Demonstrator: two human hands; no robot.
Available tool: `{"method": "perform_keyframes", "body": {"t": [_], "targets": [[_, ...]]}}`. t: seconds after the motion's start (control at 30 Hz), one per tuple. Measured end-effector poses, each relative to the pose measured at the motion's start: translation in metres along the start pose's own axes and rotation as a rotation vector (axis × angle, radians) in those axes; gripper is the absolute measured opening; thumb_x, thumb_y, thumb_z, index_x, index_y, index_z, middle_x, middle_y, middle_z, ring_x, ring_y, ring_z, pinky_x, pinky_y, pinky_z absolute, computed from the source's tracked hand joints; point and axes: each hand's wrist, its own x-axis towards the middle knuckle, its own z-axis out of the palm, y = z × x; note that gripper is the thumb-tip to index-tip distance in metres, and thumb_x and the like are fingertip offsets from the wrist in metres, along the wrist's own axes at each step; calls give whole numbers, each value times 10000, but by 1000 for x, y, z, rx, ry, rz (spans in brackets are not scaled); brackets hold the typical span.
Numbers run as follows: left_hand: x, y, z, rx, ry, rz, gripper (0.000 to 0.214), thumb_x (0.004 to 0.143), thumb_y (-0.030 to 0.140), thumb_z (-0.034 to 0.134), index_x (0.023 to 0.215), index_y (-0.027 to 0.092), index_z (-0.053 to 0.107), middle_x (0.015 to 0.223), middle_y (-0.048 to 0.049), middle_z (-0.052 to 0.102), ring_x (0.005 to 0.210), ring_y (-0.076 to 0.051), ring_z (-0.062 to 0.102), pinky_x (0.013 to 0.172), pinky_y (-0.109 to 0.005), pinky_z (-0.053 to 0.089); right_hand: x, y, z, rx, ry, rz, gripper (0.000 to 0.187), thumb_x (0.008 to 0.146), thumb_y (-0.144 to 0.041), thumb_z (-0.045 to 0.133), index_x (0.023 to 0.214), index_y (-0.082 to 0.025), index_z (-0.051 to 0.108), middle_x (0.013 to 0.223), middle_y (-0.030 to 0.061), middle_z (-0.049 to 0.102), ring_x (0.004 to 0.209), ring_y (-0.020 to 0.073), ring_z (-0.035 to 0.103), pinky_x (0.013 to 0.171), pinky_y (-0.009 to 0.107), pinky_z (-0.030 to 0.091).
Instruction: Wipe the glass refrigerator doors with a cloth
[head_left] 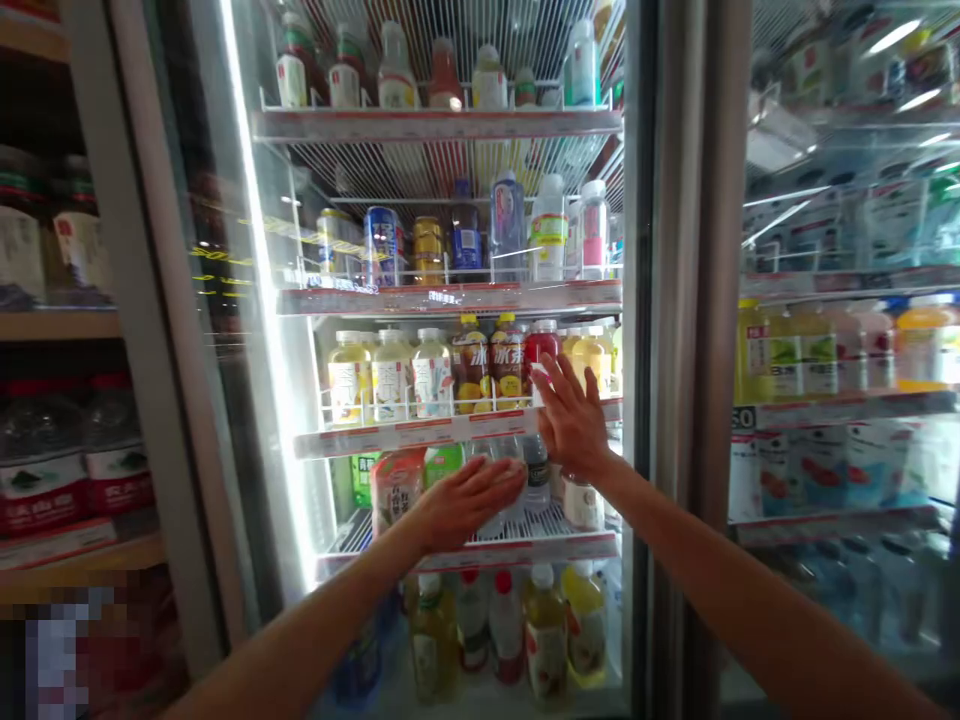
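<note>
I face an open drinks fridge with several wire shelves of bottles. My left hand (466, 500) reaches in palm down with fingers stretched out, resting over clear bottles (534, 470) on the fourth shelf (525, 548), beside a pink-labelled pack (396, 487). My right hand (571, 418) is raised and open, fingers spread, at the front rail of the third shelf (420, 435), just below a red bottle (541, 347). Neither hand holds anything.
The fridge door (187, 330) stands swung open to the left. A shut glass door (847, 300) with more drinks is at right. Wooden shelves of water bottles (75, 470) are at far left. Juice bottles (547, 635) fill the bottom shelf.
</note>
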Motion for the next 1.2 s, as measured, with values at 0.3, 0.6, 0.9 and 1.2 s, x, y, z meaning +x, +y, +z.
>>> {"method": "perform_keyframes", "body": {"t": [0.3,0.6,0.9,1.2], "targets": [[4,-47,-7,42,327,-765,595,847,188,493,1401,260,290,1513,-56,185,1403,-257,83,1120,-482,244,-12,-31,5,23,-58,-45,598,880,-212,382,1445,-213,185,1470,67,321,1397,206,172,1137,476,141],[-60,-21,-1,64,337,-888,565,852,196,489,1382,294,320,1526,-39,133,1398,-237,127,1129,-463,236,-16,-28,9,20,3,24,691,869,-221,426,1464,-235,73,1485,63,287,1387,218,208,1134,487,129],[-8,-5,4,17,253,-739,569,862,212,464,1402,251,289,1494,-42,247,1401,-217,107,1127,-434,253,2,-57,20,45,72,45,688,889,-228,402,1465,-258,27,1493,45,268,1379,212,234,1129,468,169],[-97,-58,-7,110,517,-1256,466,904,277,381,1368,249,355,1512,-78,196,1404,-243,108,1131,-527,183,-1,-50,21,23,37,6,699,874,-189,412,1465,-253,44,1483,48,292,1373,217,251,1116,469,214]]}}
